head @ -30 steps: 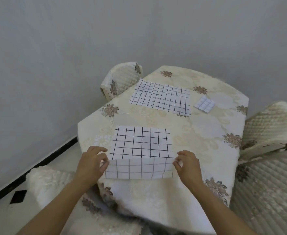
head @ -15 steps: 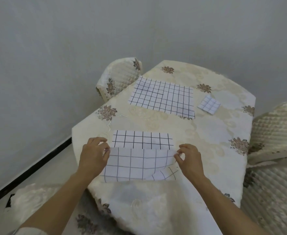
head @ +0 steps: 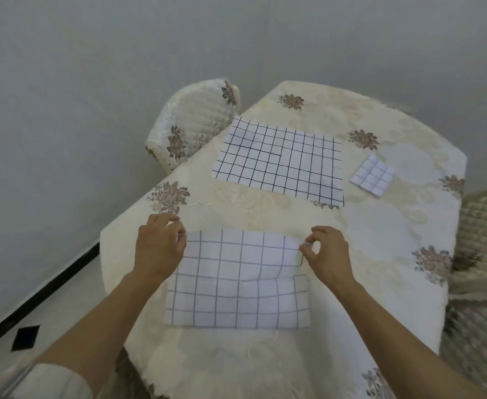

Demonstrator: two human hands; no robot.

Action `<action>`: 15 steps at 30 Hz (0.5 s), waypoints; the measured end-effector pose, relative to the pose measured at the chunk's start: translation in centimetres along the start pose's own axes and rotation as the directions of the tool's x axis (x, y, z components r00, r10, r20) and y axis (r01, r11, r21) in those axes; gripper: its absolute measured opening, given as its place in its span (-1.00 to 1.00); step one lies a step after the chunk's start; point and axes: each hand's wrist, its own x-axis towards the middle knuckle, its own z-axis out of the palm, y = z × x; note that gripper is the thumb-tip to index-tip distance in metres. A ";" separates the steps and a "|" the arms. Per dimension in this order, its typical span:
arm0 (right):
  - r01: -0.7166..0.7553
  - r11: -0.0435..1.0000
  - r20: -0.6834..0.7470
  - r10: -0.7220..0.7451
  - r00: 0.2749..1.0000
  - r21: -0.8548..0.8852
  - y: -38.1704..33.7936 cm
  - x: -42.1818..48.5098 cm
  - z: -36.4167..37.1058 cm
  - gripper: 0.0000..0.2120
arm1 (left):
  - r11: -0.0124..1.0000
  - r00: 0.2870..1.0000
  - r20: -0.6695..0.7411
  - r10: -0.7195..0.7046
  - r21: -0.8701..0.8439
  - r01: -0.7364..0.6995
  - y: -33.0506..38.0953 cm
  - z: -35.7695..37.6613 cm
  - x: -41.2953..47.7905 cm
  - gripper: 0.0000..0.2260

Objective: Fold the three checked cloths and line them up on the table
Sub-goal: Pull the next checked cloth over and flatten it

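Observation:
A white cloth with a dark grid, the near checked cloth (head: 238,283), lies folded over on itself at the table's front edge. My left hand (head: 159,246) pinches its far left corner. My right hand (head: 327,254) pinches its far right corner. Both corners sit at the fold's far edge. A second checked cloth (head: 282,161) lies spread flat farther back on the table. To its right rests a small folded checked cloth (head: 372,174), a square packet.
The table (head: 380,226) wears a cream cloth with brown flower prints. A quilted chair (head: 192,125) stands at the far left corner, and another quilted chair (head: 483,254) along the right side. A grey wall runs behind; tiled floor (head: 20,335) lies at lower left.
Both hands carried the near edge of the front cloth away from me over the rest of it. The dark-lined face is now covered, and the paler underside shows on top.

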 end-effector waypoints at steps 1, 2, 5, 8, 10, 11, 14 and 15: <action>-0.004 1.000 -0.002 0.004 1.000 0.002 0.1 0.5 0.2 -0.94 | 1.000 1.000 -0.005 0.001 0.007 -0.001 0.1 0.3 0.6 -0.97; -0.015 1.000 0.001 0.015 1.000 0.004 0.2 1.0 0.3 -0.93 | 1.000 1.000 -0.007 0.001 0.015 0.000 0.1 0.6 1.2 -0.97; -0.064 0.998 0.019 0.064 0.998 0.002 0.9 2.1 1.1 -0.91 | 1.000 1.000 0.002 -0.007 0.025 0.007 0.4 1.7 2.4 -0.98; -0.062 0.998 0.030 0.063 0.998 -0.031 1.5 2.4 1.9 -0.75 | 0.999 1.000 0.020 -0.024 0.024 0.024 0.7 2.8 2.2 -0.91; -0.059 0.997 0.026 0.061 0.998 -0.048 1.6 2.0 2.5 -0.64 | 0.999 0.998 0.047 -0.041 0.031 0.039 0.8 3.6 1.6 -0.79; -0.057 0.997 0.027 0.059 0.998 -0.053 1.7 1.7 2.9 -0.61 | 0.998 0.997 0.065 -0.048 0.039 0.045 0.8 3.9 1.2 -0.74; -0.051 0.997 0.054 0.054 0.997 -0.051 1.9 0.3 4.2 -0.57 | 0.997 0.993 0.110 -0.051 0.057 0.044 0.7 4.9 -0.2 -0.66; -0.050 0.998 0.080 0.054 0.995 -0.043 1.9 -0.3 4.8 -0.57 | 0.998 0.991 0.122 -0.046 0.056 0.039 0.7 5.2 -0.7 -0.65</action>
